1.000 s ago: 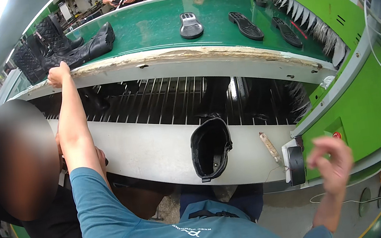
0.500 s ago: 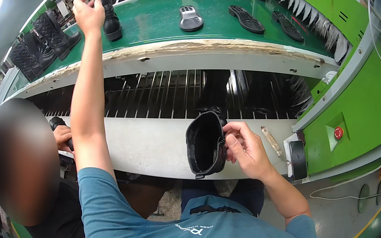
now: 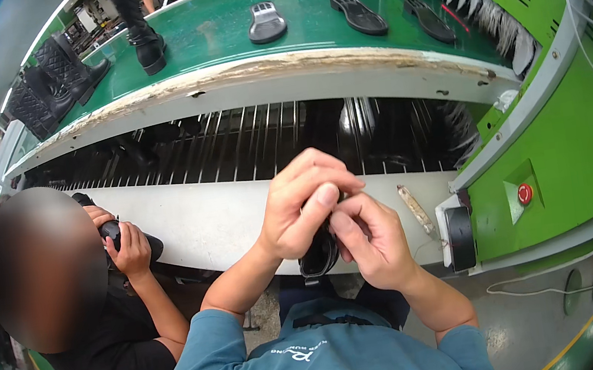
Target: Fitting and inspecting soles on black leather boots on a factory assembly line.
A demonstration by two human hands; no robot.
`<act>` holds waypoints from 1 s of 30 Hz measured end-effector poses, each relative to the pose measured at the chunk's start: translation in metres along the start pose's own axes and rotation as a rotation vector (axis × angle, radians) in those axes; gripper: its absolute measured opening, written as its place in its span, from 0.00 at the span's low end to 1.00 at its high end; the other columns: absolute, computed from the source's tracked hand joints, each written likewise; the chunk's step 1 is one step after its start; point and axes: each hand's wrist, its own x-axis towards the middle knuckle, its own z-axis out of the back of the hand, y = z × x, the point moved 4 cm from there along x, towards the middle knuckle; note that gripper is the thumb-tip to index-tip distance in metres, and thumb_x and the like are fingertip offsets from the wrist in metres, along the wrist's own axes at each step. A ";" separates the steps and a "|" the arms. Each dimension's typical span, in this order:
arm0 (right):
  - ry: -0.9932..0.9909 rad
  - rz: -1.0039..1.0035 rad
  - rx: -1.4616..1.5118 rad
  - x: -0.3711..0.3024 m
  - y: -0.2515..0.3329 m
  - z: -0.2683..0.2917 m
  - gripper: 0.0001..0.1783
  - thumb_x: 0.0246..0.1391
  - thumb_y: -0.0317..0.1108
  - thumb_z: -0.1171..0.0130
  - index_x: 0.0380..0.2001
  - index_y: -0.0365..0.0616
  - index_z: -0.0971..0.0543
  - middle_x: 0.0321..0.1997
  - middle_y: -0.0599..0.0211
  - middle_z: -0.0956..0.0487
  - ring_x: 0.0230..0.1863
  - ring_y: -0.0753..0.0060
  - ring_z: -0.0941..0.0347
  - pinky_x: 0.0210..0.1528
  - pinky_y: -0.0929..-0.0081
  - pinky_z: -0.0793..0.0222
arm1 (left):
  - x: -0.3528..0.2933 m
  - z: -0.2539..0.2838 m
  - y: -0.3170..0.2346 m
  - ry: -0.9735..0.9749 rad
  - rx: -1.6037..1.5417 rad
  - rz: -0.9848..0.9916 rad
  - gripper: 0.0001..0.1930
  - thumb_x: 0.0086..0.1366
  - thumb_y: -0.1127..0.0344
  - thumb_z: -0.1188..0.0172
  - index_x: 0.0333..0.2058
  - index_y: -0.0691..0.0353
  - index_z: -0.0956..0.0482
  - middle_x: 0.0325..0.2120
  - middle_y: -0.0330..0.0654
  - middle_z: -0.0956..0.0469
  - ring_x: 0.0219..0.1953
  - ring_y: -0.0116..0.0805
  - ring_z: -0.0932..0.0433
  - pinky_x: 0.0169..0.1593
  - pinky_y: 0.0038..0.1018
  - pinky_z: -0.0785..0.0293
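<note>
A black boot is in front of me at the near edge of the white ledge; only part of its top opening shows below my fingers. My left hand has come over it, with thumb and fingers closed at its upper edge. Against the same edge, on the right side, my right hand pinches with bent fingers. The fingertips of both hands meet there and hide most of the boot, so the exact spot they grip cannot be made out.
Tall black boot, quilted boots and several soles stand or lie on the green belt. Metal rollers run beneath. A green machine with a red button is at right; a co-worker's hand holds a dark item at left.
My left hand has come down from beside the tall boot on the belt to the boot before me. That boot's opening has narrowed between my hands. The co-worker's second hand has come into view.
</note>
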 end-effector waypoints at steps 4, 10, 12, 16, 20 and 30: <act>-0.187 -0.133 0.095 0.007 -0.004 0.004 0.13 0.78 0.35 0.36 0.39 0.38 0.22 0.32 0.69 0.22 0.28 0.84 0.29 0.30 0.78 0.33 | 0.013 -0.005 0.013 -0.081 -0.097 0.052 0.20 0.74 0.61 0.49 0.43 0.72 0.12 0.39 0.51 0.17 0.42 0.38 0.20 0.49 0.34 0.25; -0.053 -0.099 0.165 -0.007 -0.025 -0.003 0.16 0.82 0.42 0.40 0.40 0.41 0.22 0.29 0.76 0.24 0.27 0.87 0.31 0.28 0.82 0.36 | 0.013 -0.012 0.029 -0.049 -0.140 -0.009 0.14 0.75 0.66 0.47 0.33 0.67 0.19 0.30 0.43 0.22 0.30 0.30 0.26 0.36 0.30 0.30; -0.065 -0.233 0.410 -0.008 -0.025 -0.004 0.18 0.85 0.44 0.46 0.40 0.44 0.22 0.29 0.79 0.25 0.26 0.90 0.33 0.27 0.83 0.38 | 0.012 -0.016 0.033 -0.133 -0.233 -0.050 0.18 0.76 0.69 0.41 0.23 0.64 0.29 0.22 0.39 0.28 0.24 0.26 0.33 0.28 0.28 0.38; -0.075 -0.288 0.516 -0.012 -0.053 -0.008 0.18 0.85 0.44 0.45 0.40 0.44 0.22 0.30 0.79 0.25 0.26 0.91 0.35 0.27 0.83 0.40 | 0.014 -0.023 0.034 -0.210 -0.242 -0.072 0.28 0.70 0.81 0.31 0.16 0.62 0.38 0.15 0.33 0.36 0.20 0.22 0.43 0.25 0.27 0.47; -0.081 -0.295 0.350 -0.014 -0.086 0.000 0.17 0.84 0.42 0.43 0.38 0.44 0.22 0.29 0.81 0.28 0.26 0.91 0.37 0.27 0.83 0.42 | 0.012 -0.018 0.041 -0.226 -0.282 -0.048 0.29 0.75 0.80 0.33 0.17 0.61 0.40 0.16 0.33 0.36 0.21 0.22 0.43 0.25 0.28 0.48; -0.397 -0.486 0.347 -0.055 -0.207 0.022 0.30 0.80 0.51 0.40 0.70 0.40 0.29 0.71 0.51 0.25 0.68 0.60 0.23 0.67 0.63 0.25 | -0.011 -0.071 -0.027 -0.082 -0.226 -0.540 0.13 0.54 0.83 0.37 0.20 0.64 0.32 0.17 0.40 0.33 0.15 0.37 0.34 0.21 0.33 0.41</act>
